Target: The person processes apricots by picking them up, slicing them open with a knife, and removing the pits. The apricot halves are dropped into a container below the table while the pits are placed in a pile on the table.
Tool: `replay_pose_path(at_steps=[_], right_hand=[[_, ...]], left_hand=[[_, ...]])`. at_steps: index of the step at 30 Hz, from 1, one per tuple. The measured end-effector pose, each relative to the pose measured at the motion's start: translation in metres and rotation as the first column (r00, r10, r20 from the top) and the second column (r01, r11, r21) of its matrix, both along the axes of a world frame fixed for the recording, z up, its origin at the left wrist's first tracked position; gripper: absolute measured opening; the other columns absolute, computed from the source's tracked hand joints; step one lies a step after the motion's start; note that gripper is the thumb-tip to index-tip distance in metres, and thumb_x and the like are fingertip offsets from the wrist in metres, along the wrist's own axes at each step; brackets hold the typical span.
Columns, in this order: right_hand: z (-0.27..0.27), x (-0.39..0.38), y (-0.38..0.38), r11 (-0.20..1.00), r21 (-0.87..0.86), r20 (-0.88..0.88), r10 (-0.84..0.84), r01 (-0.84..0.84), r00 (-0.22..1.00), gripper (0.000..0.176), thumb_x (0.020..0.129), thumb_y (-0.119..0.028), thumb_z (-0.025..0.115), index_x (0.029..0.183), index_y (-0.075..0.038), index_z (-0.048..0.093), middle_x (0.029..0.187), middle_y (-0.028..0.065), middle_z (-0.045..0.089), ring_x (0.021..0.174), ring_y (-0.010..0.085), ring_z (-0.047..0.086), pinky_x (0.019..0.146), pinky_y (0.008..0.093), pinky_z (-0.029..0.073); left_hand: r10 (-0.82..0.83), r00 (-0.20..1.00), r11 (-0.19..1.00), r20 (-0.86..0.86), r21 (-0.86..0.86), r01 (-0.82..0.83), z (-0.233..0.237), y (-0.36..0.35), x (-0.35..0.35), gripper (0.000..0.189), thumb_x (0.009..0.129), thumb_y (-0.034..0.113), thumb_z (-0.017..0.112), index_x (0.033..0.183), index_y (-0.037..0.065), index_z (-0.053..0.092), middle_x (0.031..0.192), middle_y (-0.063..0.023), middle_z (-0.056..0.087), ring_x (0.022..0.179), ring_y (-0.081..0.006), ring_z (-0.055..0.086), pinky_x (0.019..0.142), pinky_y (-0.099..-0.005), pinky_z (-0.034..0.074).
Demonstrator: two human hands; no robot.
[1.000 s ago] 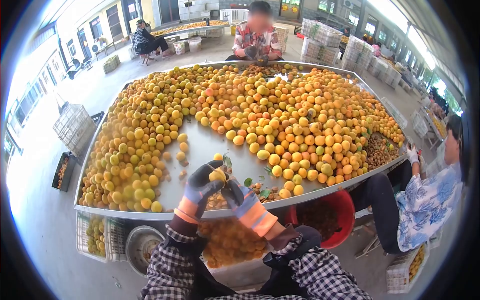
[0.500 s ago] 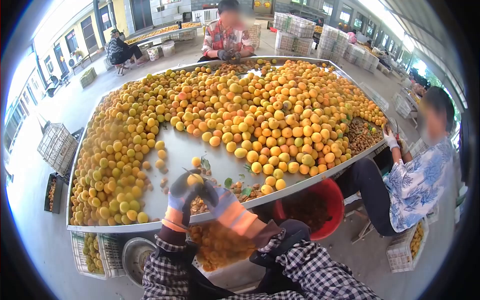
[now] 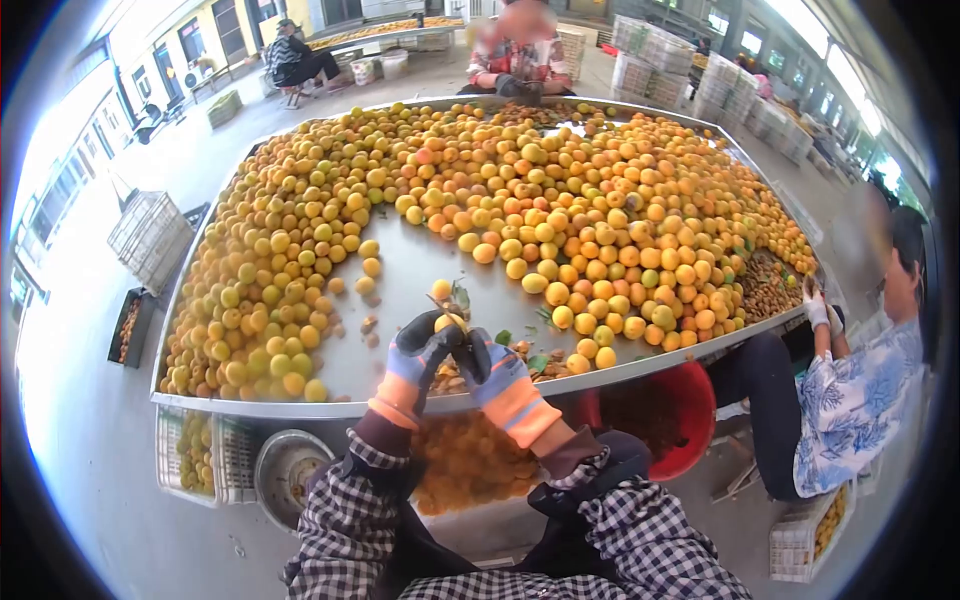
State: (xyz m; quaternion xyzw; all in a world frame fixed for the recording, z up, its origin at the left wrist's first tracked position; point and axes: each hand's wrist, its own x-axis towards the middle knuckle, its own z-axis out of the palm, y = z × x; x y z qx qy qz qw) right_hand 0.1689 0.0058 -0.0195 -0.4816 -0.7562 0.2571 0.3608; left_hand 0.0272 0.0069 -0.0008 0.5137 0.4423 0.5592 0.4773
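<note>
Both my hands wear orange and grey-blue gloves with dark fingers and meet over the near edge of a metal table (image 3: 400,265). Pinched in my left hand (image 3: 418,362) is a yellow-orange fruit (image 3: 450,322). Against the same fruit, the fingers of my right hand (image 3: 492,372) are closed; a thin brownish thing, too small to make out, sticks up beside it. Just beyond my fingers, another fruit (image 3: 441,289) lies by a green leaf (image 3: 461,296). A large heap of fruit (image 3: 590,220) spreads over the table. Small brown pieces (image 3: 450,379) lie near my hands.
Below the table are a red tub (image 3: 690,410), a metal basin (image 3: 280,470), a crate of fruit (image 3: 190,455) and a container of orange pieces (image 3: 470,465). One person (image 3: 860,400) sits at the right, another (image 3: 520,60) across the table. Stacked crates (image 3: 650,60) stand behind.
The view has shifted, so the table appears farther right. My hands have come upright and closer together around the fruit, which shows lower between the fingertips.
</note>
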Motion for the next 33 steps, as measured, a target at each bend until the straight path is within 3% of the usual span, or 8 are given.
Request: replay_pose_path(at_steps=[6, 14, 16, 20, 22, 29, 32, 33], right_hand=[[-0.024, -0.018, 0.0, 0.999, 0.054, -0.027, 0.001, 0.0, 1.0, 0.019, 0.089, -0.015, 0.052, 0.102, -0.001, 0.05, 0.084, 0.023, 0.062, 0.077, 0.0435, 0.059, 0.064, 0.0466, 0.048], [0.01, -0.001, -0.003, 0.996, 0.008, 0.15, -0.089, 0.089, 0.985, 0.029, 0.087, -0.021, 0.058, 0.108, -0.004, 0.047, 0.089, 0.022, 0.062, 0.082, 0.0431, 0.06, 0.067, 0.0481, 0.049], [0.014, 0.001, -0.003, 0.986, 0.099, 0.107, -0.146, 0.136, 0.983, 0.035, 0.086, -0.022, 0.061, 0.113, -0.006, 0.045, 0.092, 0.0215, 0.062, 0.083, 0.043, 0.061, 0.068, 0.0479, 0.049], [0.021, 0.002, -0.005, 0.985, 0.106, 0.029, -0.138, 0.134, 0.99, 0.039, 0.086, -0.022, 0.061, 0.118, -0.006, 0.044, 0.095, 0.0215, 0.062, 0.084, 0.0426, 0.061, 0.069, 0.0476, 0.05], [0.025, 0.001, -0.007, 0.988, 0.082, -0.008, -0.131, 0.131, 0.991, 0.044, 0.085, -0.025, 0.061, 0.12, -0.003, 0.047, 0.1, 0.0211, 0.06, 0.087, 0.0386, 0.061, 0.074, 0.0433, 0.051], [-0.01, 0.001, -0.002, 0.991, 0.115, 0.113, 0.048, -0.061, 0.992, 0.028, 0.088, -0.014, 0.056, 0.113, -0.004, 0.05, 0.096, 0.0231, 0.061, 0.083, 0.0413, 0.06, 0.067, 0.0457, 0.05], [-0.014, -0.004, 0.003, 0.99, 0.125, 0.043, 0.058, -0.063, 0.997, 0.023, 0.087, -0.013, 0.056, 0.107, -0.002, 0.054, 0.094, 0.0237, 0.061, 0.083, 0.0413, 0.06, 0.066, 0.0456, 0.049], [-0.013, -0.005, 0.004, 0.992, 0.092, -0.055, 0.086, -0.081, 0.995, 0.033, 0.086, -0.012, 0.057, 0.117, -0.001, 0.048, 0.098, 0.0238, 0.061, 0.088, 0.0417, 0.059, 0.071, 0.0446, 0.049]], left_hand=[[0.052, 0.907, 0.959, 0.417, -0.275, 0.071, 0.009, -0.01, 0.017, 0.041, 0.097, 0.04, 0.049, 0.094, 0.001, 0.061, 0.076, -0.0052, 0.062, 0.066, -0.0121, 0.057, 0.06, -0.0235, 0.044], [0.004, 0.983, 0.979, 0.186, -0.199, 0.033, -0.001, -0.005, 0.012, 0.048, 0.099, 0.045, 0.041, 0.099, 0.002, 0.061, 0.082, -0.0029, 0.06, 0.071, -0.0114, 0.055, 0.067, -0.0249, 0.044], [-0.01, 0.975, 0.976, 0.222, -0.208, 0.057, 0.001, -0.005, 0.012, 0.048, 0.097, 0.04, 0.047, 0.112, -0.003, 0.06, 0.099, -0.0088, 0.064, 0.09, -0.0138, 0.059, 0.079, -0.0273, 0.048], [-0.017, 0.985, 0.987, 0.172, -0.156, 0.044, -0.006, 0.005, 0.011, 0.04, 0.096, 0.034, 0.053, 0.107, -0.004, 0.063, 0.095, -0.0069, 0.065, 0.086, -0.0143, 0.06, 0.077, -0.0278, 0.048], [0.062, 0.997, 0.998, -0.043, 0.022, -0.061, -0.007, 0.01, 0.01, 0.032, 0.093, 0.026, 0.059, 0.103, -0.004, 0.065, 0.091, -0.0055, 0.067, 0.082, -0.0123, 0.061, 0.074, -0.0268, 0.049], [0.025, 1.0, 0.997, 0.011, -0.071, -0.024, -0.001, 0.008, 0.004, 0.025, 0.089, 0.018, 0.063, 0.1, -0.004, 0.065, 0.084, -0.0012, 0.065, 0.075, -0.0069, 0.058, 0.068, -0.0217, 0.048], [-0.039, 0.997, 0.999, 0.066, -0.03, 0.041, 0.01, 0.002, 0.004, 0.024, 0.089, 0.018, 0.063, 0.098, -0.004, 0.065, 0.083, -0.0009, 0.065, 0.075, -0.0071, 0.058, 0.068, -0.022, 0.048], [-0.029, 0.999, 0.999, 0.046, -0.032, 0.03, 0.01, 0.002, 0.003, 0.024, 0.089, 0.019, 0.062, 0.098, -0.004, 0.065, 0.083, -0.0014, 0.064, 0.074, -0.0075, 0.058, 0.068, -0.0229, 0.048]])
